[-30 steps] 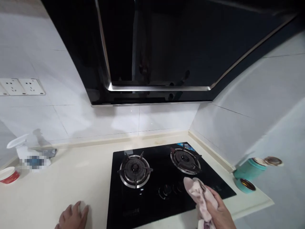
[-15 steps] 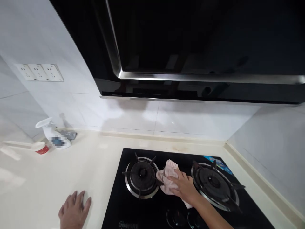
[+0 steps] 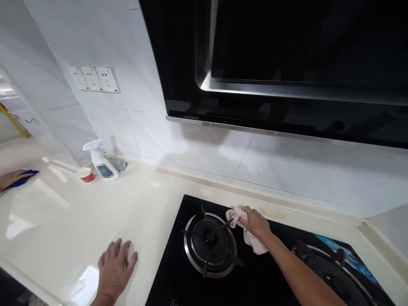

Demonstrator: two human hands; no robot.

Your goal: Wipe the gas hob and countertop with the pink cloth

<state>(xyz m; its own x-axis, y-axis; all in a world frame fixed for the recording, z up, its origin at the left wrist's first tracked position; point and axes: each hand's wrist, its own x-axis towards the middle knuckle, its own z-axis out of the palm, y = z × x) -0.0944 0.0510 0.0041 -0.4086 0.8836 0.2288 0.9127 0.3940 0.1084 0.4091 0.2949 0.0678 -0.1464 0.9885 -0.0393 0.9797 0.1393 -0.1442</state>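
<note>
My right hand (image 3: 257, 223) is closed on a pale pink cloth (image 3: 254, 243), pressing it to the black glass gas stove (image 3: 255, 272) near its back edge. One bunched end of the cloth touches a prong of the left burner (image 3: 210, 238). Part of the cloth is hidden under my fingers. Flat on the cream countertop (image 3: 143, 204), left of the stove, rests my left hand (image 3: 115, 270) with its fingers spread and nothing in it.
Against the back wall stand a white spray bottle (image 3: 101, 160), a red and white cup (image 3: 85, 174) and a grey packet (image 3: 117, 163). Another person's hand (image 3: 12, 178) holds a blue cloth (image 3: 23, 179) at far left. A black range hood (image 3: 270, 100) overhangs the stove; the right burner (image 3: 331, 276) has raised prongs.
The view has swung left, bringing another person's hand into sight. My right hand has slid the cloth from between the burners toward the stove's back edge. My left hand stays on the countertop.
</note>
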